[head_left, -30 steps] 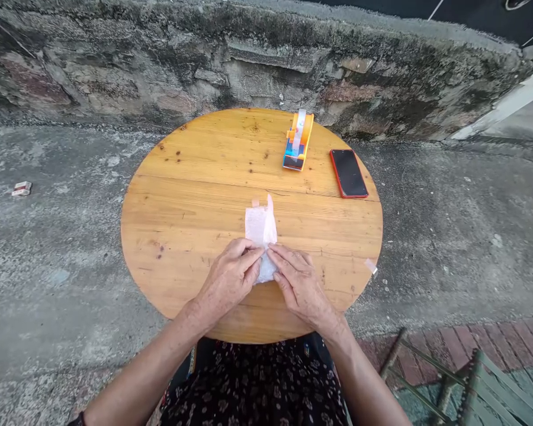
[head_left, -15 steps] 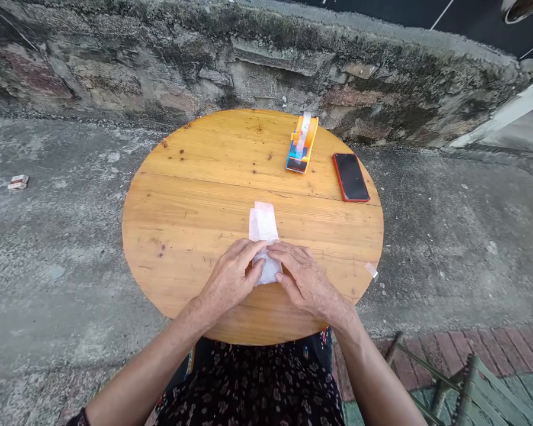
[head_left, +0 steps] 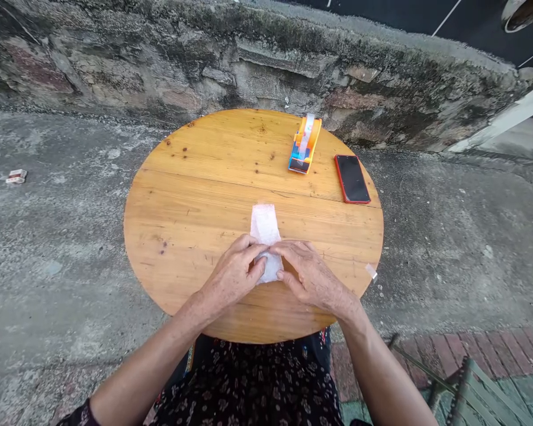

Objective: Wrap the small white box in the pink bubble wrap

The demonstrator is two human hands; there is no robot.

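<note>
A folded white, slightly translucent sheet (head_left: 265, 225) lies lengthwise on the round wooden table (head_left: 182, 213); its material is hard to tell, perhaps thin padded wrap. My left hand (head_left: 237, 263) holds its left edge, with the thumb on the lower part and the fingers bent over the middle. From the right, my right hand (head_left: 306, 269) grips it the same way, its thumb at the lower right edge. The fingertips of both hands almost meet across the sheet's middle. Whether anything is wrapped inside is hidden.
An orange and blue tape dispenser (head_left: 305, 145) stands at the back of the table. To its right lies a red-edged phone (head_left: 352, 178). A strip of clear tape (head_left: 371, 271) hangs at the right edge. Beyond the table rises a stone wall (head_left: 270, 65); a chair (head_left: 462, 384) is at lower right.
The sheet's far end had two offset layers and now looks more evenly lined up. My hands have stayed on the sheet with only slight finger shifts. The view has shifted a little.
</note>
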